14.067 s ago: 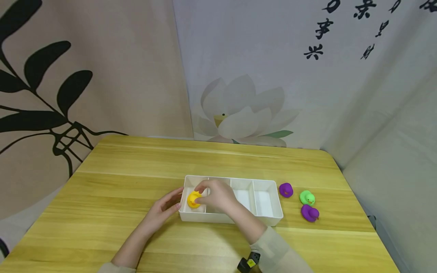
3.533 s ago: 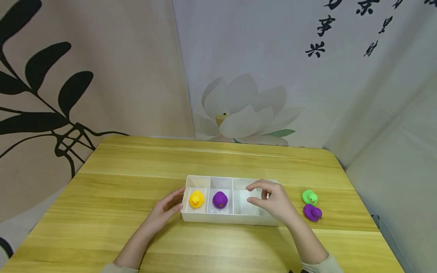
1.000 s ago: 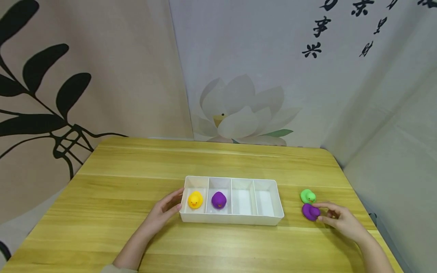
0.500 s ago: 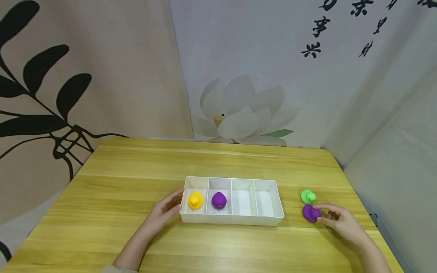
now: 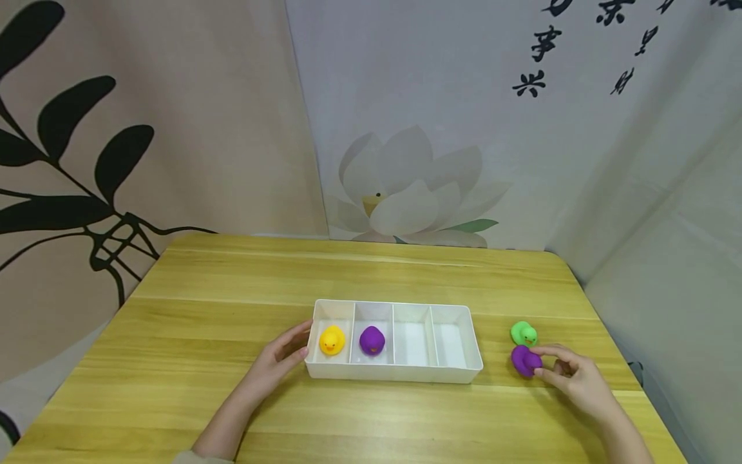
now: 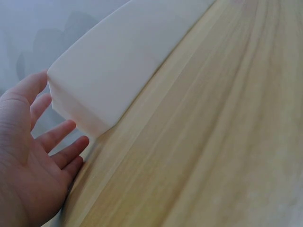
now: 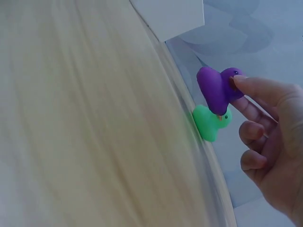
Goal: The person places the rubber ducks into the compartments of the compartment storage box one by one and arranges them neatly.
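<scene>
My right hand [image 5: 582,380] pinches a purple rubber duck [image 5: 524,361] by its head between thumb and fingers. In the right wrist view that purple duck [image 7: 215,90] looks raised off the table, close to a green rubber duck [image 7: 208,123]. My left hand [image 5: 278,361] rests against the left end of a white divided box [image 5: 394,372], its thumb at the near corner and its fingers along the end wall. A yellow duck [image 5: 332,340] sits in the box's leftmost compartment. Another purple duck [image 5: 372,341] occupies the compartment beside it. The two right compartments hold nothing.
The box stands on a wooden table [image 5: 261,270], left of the green and purple ducks. Behind the table hangs a printed cloth [image 5: 440,77] with a flower and black characters. More cloth covers the right side.
My right hand, holding the purple duck, has shifted slightly left and up in the last half second. The left hand and the box have stayed put.
</scene>
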Demonstrator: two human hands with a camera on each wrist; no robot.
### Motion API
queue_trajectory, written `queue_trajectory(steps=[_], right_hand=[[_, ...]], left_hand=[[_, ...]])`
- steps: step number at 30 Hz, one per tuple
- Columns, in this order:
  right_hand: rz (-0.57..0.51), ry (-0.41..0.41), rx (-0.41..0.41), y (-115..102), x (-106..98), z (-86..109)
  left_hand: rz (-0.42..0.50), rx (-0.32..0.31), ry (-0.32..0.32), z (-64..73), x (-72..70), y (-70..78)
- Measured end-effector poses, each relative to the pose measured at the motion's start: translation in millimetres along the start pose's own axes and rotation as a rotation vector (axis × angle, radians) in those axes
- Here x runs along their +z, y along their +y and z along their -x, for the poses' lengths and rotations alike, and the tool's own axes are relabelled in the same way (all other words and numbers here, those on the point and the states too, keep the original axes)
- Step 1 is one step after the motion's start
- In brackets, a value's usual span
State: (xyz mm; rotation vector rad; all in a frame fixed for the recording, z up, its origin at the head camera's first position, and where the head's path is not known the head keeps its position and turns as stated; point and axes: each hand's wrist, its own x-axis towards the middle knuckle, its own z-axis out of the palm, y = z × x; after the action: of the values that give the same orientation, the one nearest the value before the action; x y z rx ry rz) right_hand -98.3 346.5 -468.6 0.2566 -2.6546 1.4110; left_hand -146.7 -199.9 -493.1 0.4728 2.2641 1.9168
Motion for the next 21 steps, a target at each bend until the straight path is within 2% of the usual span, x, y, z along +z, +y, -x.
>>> queue_trajectory(steps=[11, 21], right_hand=[[0.01, 0.066, -0.048, -18, 9, -1.3], [-0.012, 0.101, -0.013, -41, 14, -2.8]], left_hand=[[0.001, -0.003, 0.003, 0.0, -0.3, -2.1], [-0.008, 0.005, 0.003, -0.5, -0.4, -2.1]])
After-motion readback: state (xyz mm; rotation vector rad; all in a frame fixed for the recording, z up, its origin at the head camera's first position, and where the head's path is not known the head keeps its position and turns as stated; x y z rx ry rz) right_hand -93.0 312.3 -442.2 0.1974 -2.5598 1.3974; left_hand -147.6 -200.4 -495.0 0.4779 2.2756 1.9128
